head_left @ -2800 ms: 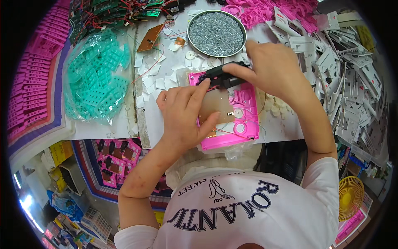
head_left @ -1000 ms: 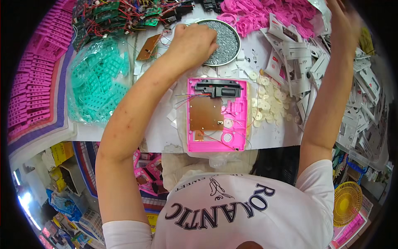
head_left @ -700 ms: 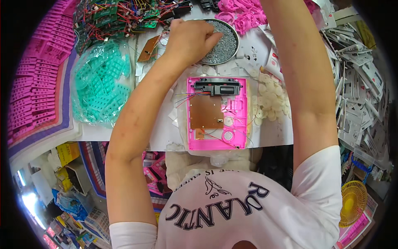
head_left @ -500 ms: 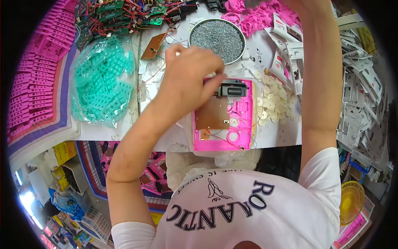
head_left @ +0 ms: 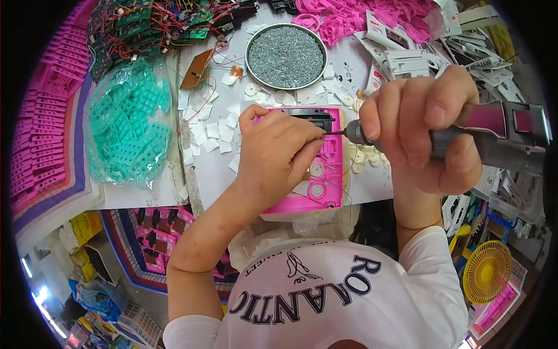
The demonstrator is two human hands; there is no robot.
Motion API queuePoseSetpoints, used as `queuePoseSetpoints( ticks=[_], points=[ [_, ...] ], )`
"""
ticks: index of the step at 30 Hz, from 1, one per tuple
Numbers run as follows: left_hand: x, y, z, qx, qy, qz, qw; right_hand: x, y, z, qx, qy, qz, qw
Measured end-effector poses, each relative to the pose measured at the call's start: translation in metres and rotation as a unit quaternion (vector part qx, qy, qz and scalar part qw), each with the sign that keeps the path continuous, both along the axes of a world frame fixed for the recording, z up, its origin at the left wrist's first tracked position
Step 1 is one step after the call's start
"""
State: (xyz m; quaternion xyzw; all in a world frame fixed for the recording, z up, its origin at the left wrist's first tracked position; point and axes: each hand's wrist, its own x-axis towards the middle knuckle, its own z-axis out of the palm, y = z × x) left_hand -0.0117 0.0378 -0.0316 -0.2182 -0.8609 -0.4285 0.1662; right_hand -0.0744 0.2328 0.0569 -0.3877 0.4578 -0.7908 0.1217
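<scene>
My right hand (head_left: 421, 125) is wrapped round a grey and pink electric screwdriver (head_left: 500, 125), held nearly level with its bit pointing left. The bit's tip meets the fingertips of my left hand (head_left: 276, 148), whose thumb and fingers are pinched together. Whatever they pinch is too small or hidden to make out. Beneath my left hand lies an open pink plastic casing (head_left: 331, 186), close to the table's front edge. A black component (head_left: 318, 118) sits in its upper part. My left hand hides most of the brown circuit board inside the casing.
Beyond the casing stands a round tin of small screws (head_left: 286, 57). A bag of turquoise keypads (head_left: 128, 125) lies left, below wired green circuit boards (head_left: 133, 26). Pink rings (head_left: 360, 20), white panels (head_left: 407, 64) and cream discs (head_left: 360, 156) crowd the right.
My right hand has come down from the upper right with the electric screwdriver, to the casing's right side. My left hand has shifted slightly lower, its fingertips now meeting the bit.
</scene>
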Motion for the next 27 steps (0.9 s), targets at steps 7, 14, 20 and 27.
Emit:
queuePoseSetpoints(
  ticks=[7, 14, 20, 27],
  points=[
    [-0.003, 0.000, -0.003, -0.005, 0.014, 0.001, 1.000, 0.013, -0.007, 0.000, 0.042, -0.042, -0.052, 0.997],
    [-0.012, 0.003, 0.002, -0.048, 0.079, 0.011, 0.996, 0.006, -0.002, -0.005, 0.030, -0.023, -0.043, 0.998],
    [-0.015, 0.005, 0.007, -0.031, 0.090, 0.022, 0.995, -0.004, 0.008, -0.002, -0.029, 0.004, -0.002, 1.000],
    [-0.010, 0.002, 0.001, -0.071, 0.078, 0.018, 0.994, 0.002, 0.001, -0.006, -0.016, -0.013, -0.009, 1.000]
  ],
)
